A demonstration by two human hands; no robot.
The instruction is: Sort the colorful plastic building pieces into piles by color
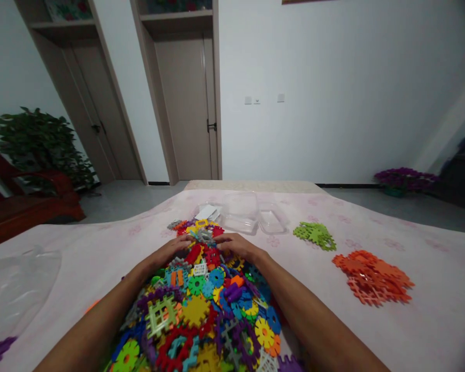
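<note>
A big heap of mixed-colour plastic building pieces [201, 310] lies on the pale pink sheet [430, 320] between my forearms. My left hand [173, 249] rests palm down on the heap's far left edge, fingers stretched toward the middle. My right hand [238, 245] lies the same way on the far right edge, fingers pointing left. The fingertips of both hands nearly meet over red and yellow pieces. Neither hand grips a piece.
A small pile of green pieces [315, 235] and a larger pile of orange pieces [372, 276] lie to the right. Clear plastic boxes [244, 214] stand behind the heap. A clear plastic bag [15, 284] lies at the left. Doors and a potted plant [42, 144] stand beyond.
</note>
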